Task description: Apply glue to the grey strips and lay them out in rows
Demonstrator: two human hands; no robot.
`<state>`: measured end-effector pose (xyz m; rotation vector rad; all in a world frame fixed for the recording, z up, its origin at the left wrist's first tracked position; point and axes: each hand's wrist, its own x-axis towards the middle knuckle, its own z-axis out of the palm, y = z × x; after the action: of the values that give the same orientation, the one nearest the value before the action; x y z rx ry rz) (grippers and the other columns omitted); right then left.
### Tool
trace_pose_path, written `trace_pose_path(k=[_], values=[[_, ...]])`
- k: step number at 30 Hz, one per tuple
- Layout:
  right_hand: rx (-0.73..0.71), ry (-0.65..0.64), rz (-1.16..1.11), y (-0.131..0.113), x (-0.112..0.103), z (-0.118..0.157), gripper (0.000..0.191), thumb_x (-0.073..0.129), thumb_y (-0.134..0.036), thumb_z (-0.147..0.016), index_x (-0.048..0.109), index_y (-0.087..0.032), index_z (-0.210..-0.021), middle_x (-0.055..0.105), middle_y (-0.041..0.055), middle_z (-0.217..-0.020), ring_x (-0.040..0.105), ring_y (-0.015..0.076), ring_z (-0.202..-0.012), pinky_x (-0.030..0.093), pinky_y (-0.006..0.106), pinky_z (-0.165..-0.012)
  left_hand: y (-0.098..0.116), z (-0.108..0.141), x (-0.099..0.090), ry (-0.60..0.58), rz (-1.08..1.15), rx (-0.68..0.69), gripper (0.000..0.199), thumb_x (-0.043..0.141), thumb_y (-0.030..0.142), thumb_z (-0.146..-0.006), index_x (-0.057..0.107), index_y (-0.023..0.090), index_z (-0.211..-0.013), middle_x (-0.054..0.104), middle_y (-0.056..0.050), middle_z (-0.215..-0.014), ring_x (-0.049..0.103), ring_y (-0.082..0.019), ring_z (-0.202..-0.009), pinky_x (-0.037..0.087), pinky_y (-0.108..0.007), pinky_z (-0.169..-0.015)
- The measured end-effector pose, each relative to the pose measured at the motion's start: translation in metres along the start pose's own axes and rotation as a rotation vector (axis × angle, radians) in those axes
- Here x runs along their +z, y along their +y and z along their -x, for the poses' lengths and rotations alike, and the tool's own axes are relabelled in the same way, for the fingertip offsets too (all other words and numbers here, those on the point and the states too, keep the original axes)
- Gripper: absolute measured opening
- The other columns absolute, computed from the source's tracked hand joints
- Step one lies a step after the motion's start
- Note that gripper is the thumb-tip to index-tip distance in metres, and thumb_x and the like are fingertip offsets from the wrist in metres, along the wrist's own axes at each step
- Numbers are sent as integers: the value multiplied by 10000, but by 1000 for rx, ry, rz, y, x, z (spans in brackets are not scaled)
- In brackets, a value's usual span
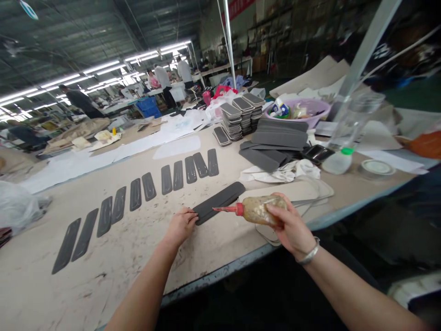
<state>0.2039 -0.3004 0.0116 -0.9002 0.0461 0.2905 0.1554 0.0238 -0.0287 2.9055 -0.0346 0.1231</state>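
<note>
My right hand (287, 223) is wrapped round a squeeze bottle (260, 210) of yellowish-brown stuff, its red nozzle pointing left. Beneath the nozzle a long dark grey strip piece (220, 201) lies slanted on the table (148, 248); it looks like more than one layer. My left hand (182, 225) has its fingers pressed together at the strip's near left end. Further left, several dark strips (136, 194) with shiny wet-looking patches lie in a slanting row.
Stacked oval pieces (232, 120) stand at the back, beside loose dark strips (279, 138) and a purple basin (310, 110). A white cloth (282, 172), clear container (339, 158) and round lid (377, 168) lie right. A metal pole (367, 50) rises there. People work far behind.
</note>
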Motion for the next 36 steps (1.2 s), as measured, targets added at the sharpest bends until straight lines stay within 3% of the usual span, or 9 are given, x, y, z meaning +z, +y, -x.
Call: trace_pose_path(k=[12, 16, 22, 26, 29, 33, 36], values=[[-17, -33, 27, -4, 5, 5, 371, 746, -277, -645, 515, -248, -934, 568, -30, -813, 556, 135, -706, 459, 219, -605, 13, -21, -22, -204, -109, 30, 200, 517, 212, -793, 706, 171, -743, 631, -61, -820, 590, -151, -758, 440, -258, -741], [-12, -26, 9, -3, 5, 4, 379, 760, -279, -634, 521, -250, -927, 588, -41, -816, 561, 130, -716, 456, 211, -613, 17, -23, -19, -176, -131, -11, 203, 507, 167, -757, 703, 176, -708, 621, -49, -772, 585, -146, -728, 432, -248, -701], [-20, -12, -4, 0, 2, 2, 372, 758, -266, -639, 520, -259, -925, 585, -50, -803, 560, 121, -693, 438, 190, -566, 18, -15, -18, -18, -134, -124, 229, 462, 204, -790, 689, 175, -796, 648, -53, -870, 600, -155, -800, 437, -248, -756], [-26, -3, -29, -2, -1, 0, 378, 755, -274, -637, 515, -256, -928, 584, -39, -830, 568, 129, -710, 443, 194, -565, 29, 17, -39, 132, -139, -209, 248, 434, 300, -838, 649, 177, -857, 640, -68, -965, 596, -173, -842, 444, -273, -793], [-33, -17, -8, -3, 0, 3, 387, 752, -278, -640, 502, -254, -934, 572, -33, -827, 569, 144, -724, 465, 220, -597, 44, 60, -45, 148, -139, -172, 215, 448, 331, -840, 626, 211, -834, 631, -64, -971, 597, -183, -856, 455, -283, -786], [-87, -120, 119, 3, 1, 12, 370, 728, -285, -681, 472, -267, -947, 545, -42, -811, 540, 136, -703, 464, 247, -636, 60, 115, -22, 48, -110, -141, 197, 430, 307, -860, 614, 237, -860, 629, -63, -919, 610, -183, -802, 479, -294, -727], [-223, -199, 434, 16, 1, 21, 365, 704, -288, -713, 462, -270, -986, 534, -15, -865, 527, 163, -757, 462, 301, -692, 66, 137, -3, 41, -65, -164, 200, 424, 288, -872, 615, 230, -867, 636, -65, -887, 608, -189, -808, 488, -312, -732]])
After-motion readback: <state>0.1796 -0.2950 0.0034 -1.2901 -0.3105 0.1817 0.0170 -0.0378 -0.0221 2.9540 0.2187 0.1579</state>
